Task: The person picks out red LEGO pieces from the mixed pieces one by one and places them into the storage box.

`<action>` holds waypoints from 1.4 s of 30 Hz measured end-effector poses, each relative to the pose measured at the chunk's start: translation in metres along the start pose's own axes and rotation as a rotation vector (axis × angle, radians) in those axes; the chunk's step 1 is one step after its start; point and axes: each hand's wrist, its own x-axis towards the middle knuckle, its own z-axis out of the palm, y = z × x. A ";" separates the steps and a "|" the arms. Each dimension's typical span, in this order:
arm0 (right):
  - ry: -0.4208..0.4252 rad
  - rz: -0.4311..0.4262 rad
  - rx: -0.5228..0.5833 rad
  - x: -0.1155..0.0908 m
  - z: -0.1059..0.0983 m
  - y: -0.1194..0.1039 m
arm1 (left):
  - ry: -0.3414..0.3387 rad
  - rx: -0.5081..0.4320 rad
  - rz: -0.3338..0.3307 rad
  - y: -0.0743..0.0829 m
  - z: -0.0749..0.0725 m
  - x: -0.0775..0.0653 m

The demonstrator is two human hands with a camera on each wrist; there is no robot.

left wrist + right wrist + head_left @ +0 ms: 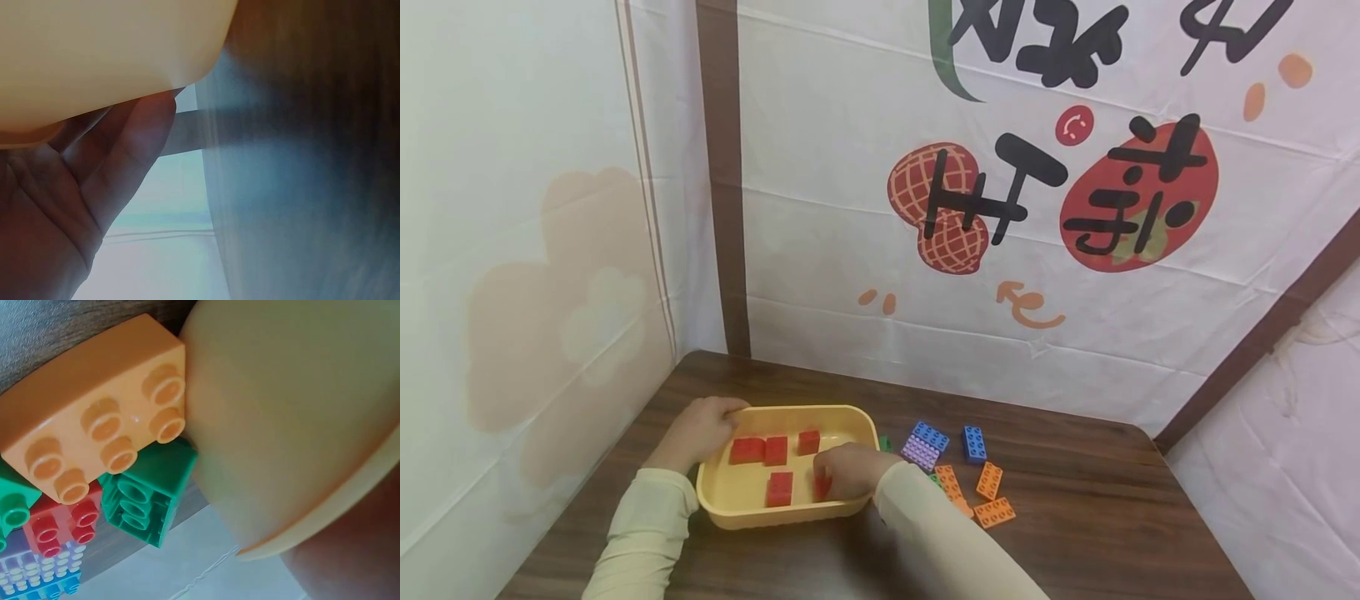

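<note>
A yellow plastic tray (752,515) stands on the table with several red toy bricks (780,489) lying in it. At its far left corner my left hand (698,429) grips the rim; the left wrist view shows the fingers (128,150) against the tray's outer wall (119,50). My right hand (850,469) reaches down inside the right half of the tray and pinches a red brick (822,486), partly hidden by the fingers. The tray's outer side (281,425) covers most of the right hand in the right wrist view.
Right of the tray lie loose bricks: orange (995,512), blue (974,444), purple (921,452) and green (150,494). The right wrist view also shows a red brick (65,519) among them. Printed cloth walls (820,208) border the dark wooden table (1097,500).
</note>
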 end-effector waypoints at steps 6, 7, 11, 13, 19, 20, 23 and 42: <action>0.047 0.004 0.034 0.000 0.003 0.002 | -0.007 0.001 0.003 0.000 0.000 0.002; 0.058 -0.001 0.037 0.000 0.004 0.002 | -0.007 0.003 0.002 0.000 0.000 0.002; 0.092 -0.020 0.041 0.001 0.004 0.000 | -0.008 0.006 0.000 0.001 -0.001 0.001; 0.097 -0.004 0.050 0.000 0.003 -0.001 | -0.006 0.007 0.003 0.001 -0.001 0.001; 0.176 0.036 0.034 -0.011 0.002 -0.001 | 0.010 0.003 0.024 0.000 0.001 0.000; 0.199 0.032 0.025 -0.013 0.003 0.000 | 0.012 0.003 0.028 0.000 0.001 0.000; 0.268 0.000 -0.022 -0.017 0.005 0.004 | 0.015 0.006 0.035 -0.002 0.002 0.001; 0.419 0.001 -0.017 -0.042 -0.003 0.028 | 0.003 0.021 0.034 -0.001 -0.001 0.002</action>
